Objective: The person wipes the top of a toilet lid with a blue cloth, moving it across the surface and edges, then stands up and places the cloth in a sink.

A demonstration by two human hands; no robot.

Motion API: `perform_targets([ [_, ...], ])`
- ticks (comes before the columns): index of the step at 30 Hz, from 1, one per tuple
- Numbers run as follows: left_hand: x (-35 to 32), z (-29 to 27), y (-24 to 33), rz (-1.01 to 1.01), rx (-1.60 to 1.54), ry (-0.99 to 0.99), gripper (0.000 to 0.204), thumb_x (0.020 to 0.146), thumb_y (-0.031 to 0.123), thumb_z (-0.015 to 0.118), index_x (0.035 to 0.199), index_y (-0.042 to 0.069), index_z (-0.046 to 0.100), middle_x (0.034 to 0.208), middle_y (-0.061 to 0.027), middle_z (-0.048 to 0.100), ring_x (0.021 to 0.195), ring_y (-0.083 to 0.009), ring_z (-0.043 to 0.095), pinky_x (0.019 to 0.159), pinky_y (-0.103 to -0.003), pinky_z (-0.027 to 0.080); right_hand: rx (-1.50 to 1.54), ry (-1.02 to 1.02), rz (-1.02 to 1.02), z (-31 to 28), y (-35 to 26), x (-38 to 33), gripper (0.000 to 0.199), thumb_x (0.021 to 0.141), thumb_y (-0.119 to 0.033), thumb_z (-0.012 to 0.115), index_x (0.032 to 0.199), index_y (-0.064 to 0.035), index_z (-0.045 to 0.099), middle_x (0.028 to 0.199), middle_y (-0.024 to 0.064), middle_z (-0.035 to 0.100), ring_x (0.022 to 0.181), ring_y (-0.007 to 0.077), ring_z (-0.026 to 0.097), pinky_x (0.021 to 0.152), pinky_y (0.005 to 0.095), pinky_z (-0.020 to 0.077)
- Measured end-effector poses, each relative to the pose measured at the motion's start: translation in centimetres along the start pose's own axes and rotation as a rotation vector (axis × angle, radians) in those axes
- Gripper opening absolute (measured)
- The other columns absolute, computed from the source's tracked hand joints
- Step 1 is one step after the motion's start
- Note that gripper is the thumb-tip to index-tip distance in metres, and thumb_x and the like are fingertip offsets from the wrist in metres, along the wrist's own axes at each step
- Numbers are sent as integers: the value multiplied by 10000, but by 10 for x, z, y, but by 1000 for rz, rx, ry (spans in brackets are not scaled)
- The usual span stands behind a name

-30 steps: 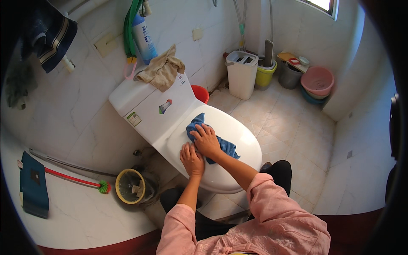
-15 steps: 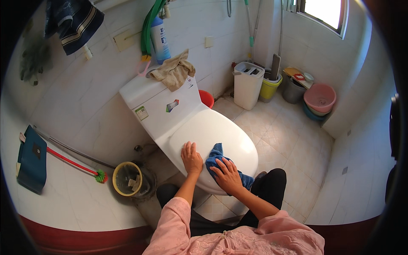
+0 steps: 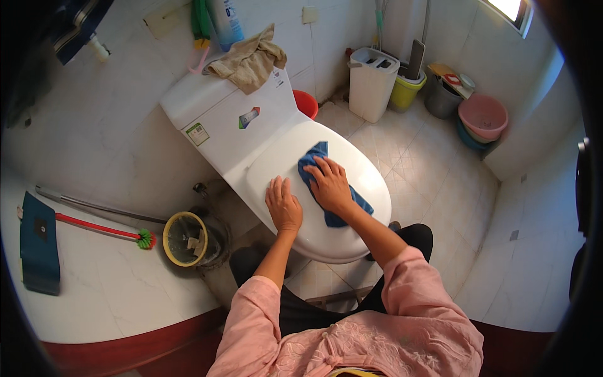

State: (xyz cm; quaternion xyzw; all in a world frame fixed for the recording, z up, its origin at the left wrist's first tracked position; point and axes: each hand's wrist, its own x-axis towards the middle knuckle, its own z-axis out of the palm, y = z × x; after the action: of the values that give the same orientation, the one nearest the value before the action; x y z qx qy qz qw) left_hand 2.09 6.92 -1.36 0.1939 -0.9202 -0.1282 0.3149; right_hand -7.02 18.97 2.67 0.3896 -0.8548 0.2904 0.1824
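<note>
Blue cloth lies slantwise across the toilet lid, its lower end near the lid's front edge. Your right hand rests on it, fingers parted and laid over the fabric; its underside is hidden. Your left hand lies flat by the lid's left edge, fingers slightly parted, near the cloth but apart from it. You have lid surface showing between cloth and right edge, and more back toward the tank. You can count two cloths, the blue and a beige cloth draped over the tank's right corner; one red bucket; one yellow-rimmed bin; one white bin; one red-handled brush.
</note>
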Motion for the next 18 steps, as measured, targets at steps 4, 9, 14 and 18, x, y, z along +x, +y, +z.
perform_targets([
  [4, 1, -2, 2, -7, 10, -10, 388, 817, 41, 514, 1204, 51, 534, 1326, -140, 489, 1284, -324, 410, 1090, -470, 288, -2, -2, 52, 21, 19, 36, 373, 804, -178, 622, 1174, -193, 585, 1317, 98, 491, 1254, 310, 414, 1021, 439, 312],
  [9, 2, -3, 3, 13, 20, 3, 375, 841, 31, 498, 1213, 56, 546, 1324, -121, 488, 1275, -316, 415, 1070, -450, 300, -24, 18, 128, 43, 32, 59, 367, 822, -199, 596, 1189, -198, 576, 1331, 98, 485, 1264, 315, 403, 1040, 443, 296],
  [14, 1, -3, 1, 5, 7, -4, 387, 825, 45, 510, 1210, 59, 538, 1317, -142, 488, 1280, -321, 412, 1087, -467, 285, -32, 35, 123, 39, 26, 47, 361, 829, -211, 593, 1189, -196, 577, 1329, 100, 489, 1257, 316, 410, 1047, 447, 297],
  [18, 1, -1, -2, 31, 5, 23, 377, 828, 48, 512, 1203, 61, 540, 1315, -137, 491, 1275, -319, 417, 1082, -467, 291, -23, 48, 83, 19, 13, 18, 359, 839, -265, 608, 1189, -191, 581, 1325, 103, 498, 1256, 315, 411, 1046, 448, 300],
])
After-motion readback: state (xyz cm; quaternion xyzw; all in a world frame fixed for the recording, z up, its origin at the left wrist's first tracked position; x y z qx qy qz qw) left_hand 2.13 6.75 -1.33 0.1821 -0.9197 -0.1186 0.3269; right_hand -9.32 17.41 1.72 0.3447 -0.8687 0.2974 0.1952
